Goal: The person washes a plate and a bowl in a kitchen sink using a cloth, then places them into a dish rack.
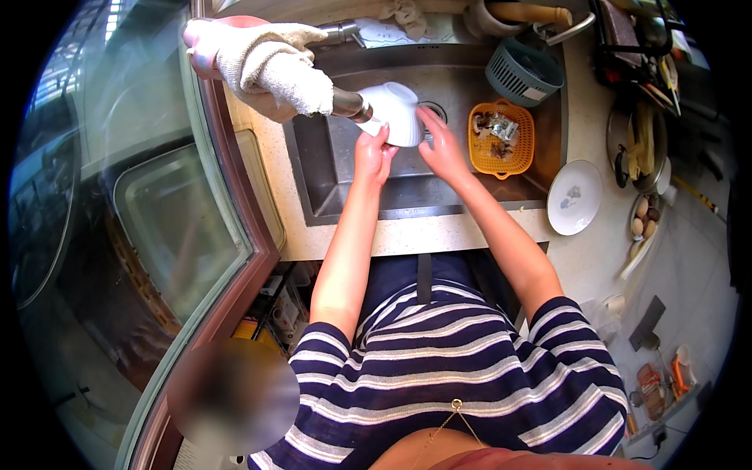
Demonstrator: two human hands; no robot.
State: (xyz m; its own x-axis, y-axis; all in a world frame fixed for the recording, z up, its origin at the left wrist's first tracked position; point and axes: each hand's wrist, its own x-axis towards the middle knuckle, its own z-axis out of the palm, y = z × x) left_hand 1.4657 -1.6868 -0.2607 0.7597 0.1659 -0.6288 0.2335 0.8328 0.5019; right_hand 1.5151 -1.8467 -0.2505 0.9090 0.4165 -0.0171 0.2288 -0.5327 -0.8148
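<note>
A white bowl (pixel 398 110) is tipped on its side above the sink, just below the mouth of the tap (pixel 352 105). My left hand (pixel 372 158) grips its lower left rim, with the thumb up against the side. My right hand (pixel 442 150) is at the bowl's right side, fingers stretched out and parted; whether the fingertips touch the bowl I cannot tell. Beneath both hands lies the steel sink (pixel 333 168), its drain partly hidden behind the bowl and my right hand. A pale cloth (pixel 274 66) is wrapped around the tap.
An orange basket (pixel 477 160) with scraps and a wrapper stands in the sink's right side, near a blue-grey basket (pixel 521 72). On the right counter are a white plate (pixel 578 205) and several eggs (pixel 645 215). A brown-framed window (pixel 227 168) stands open at the left.
</note>
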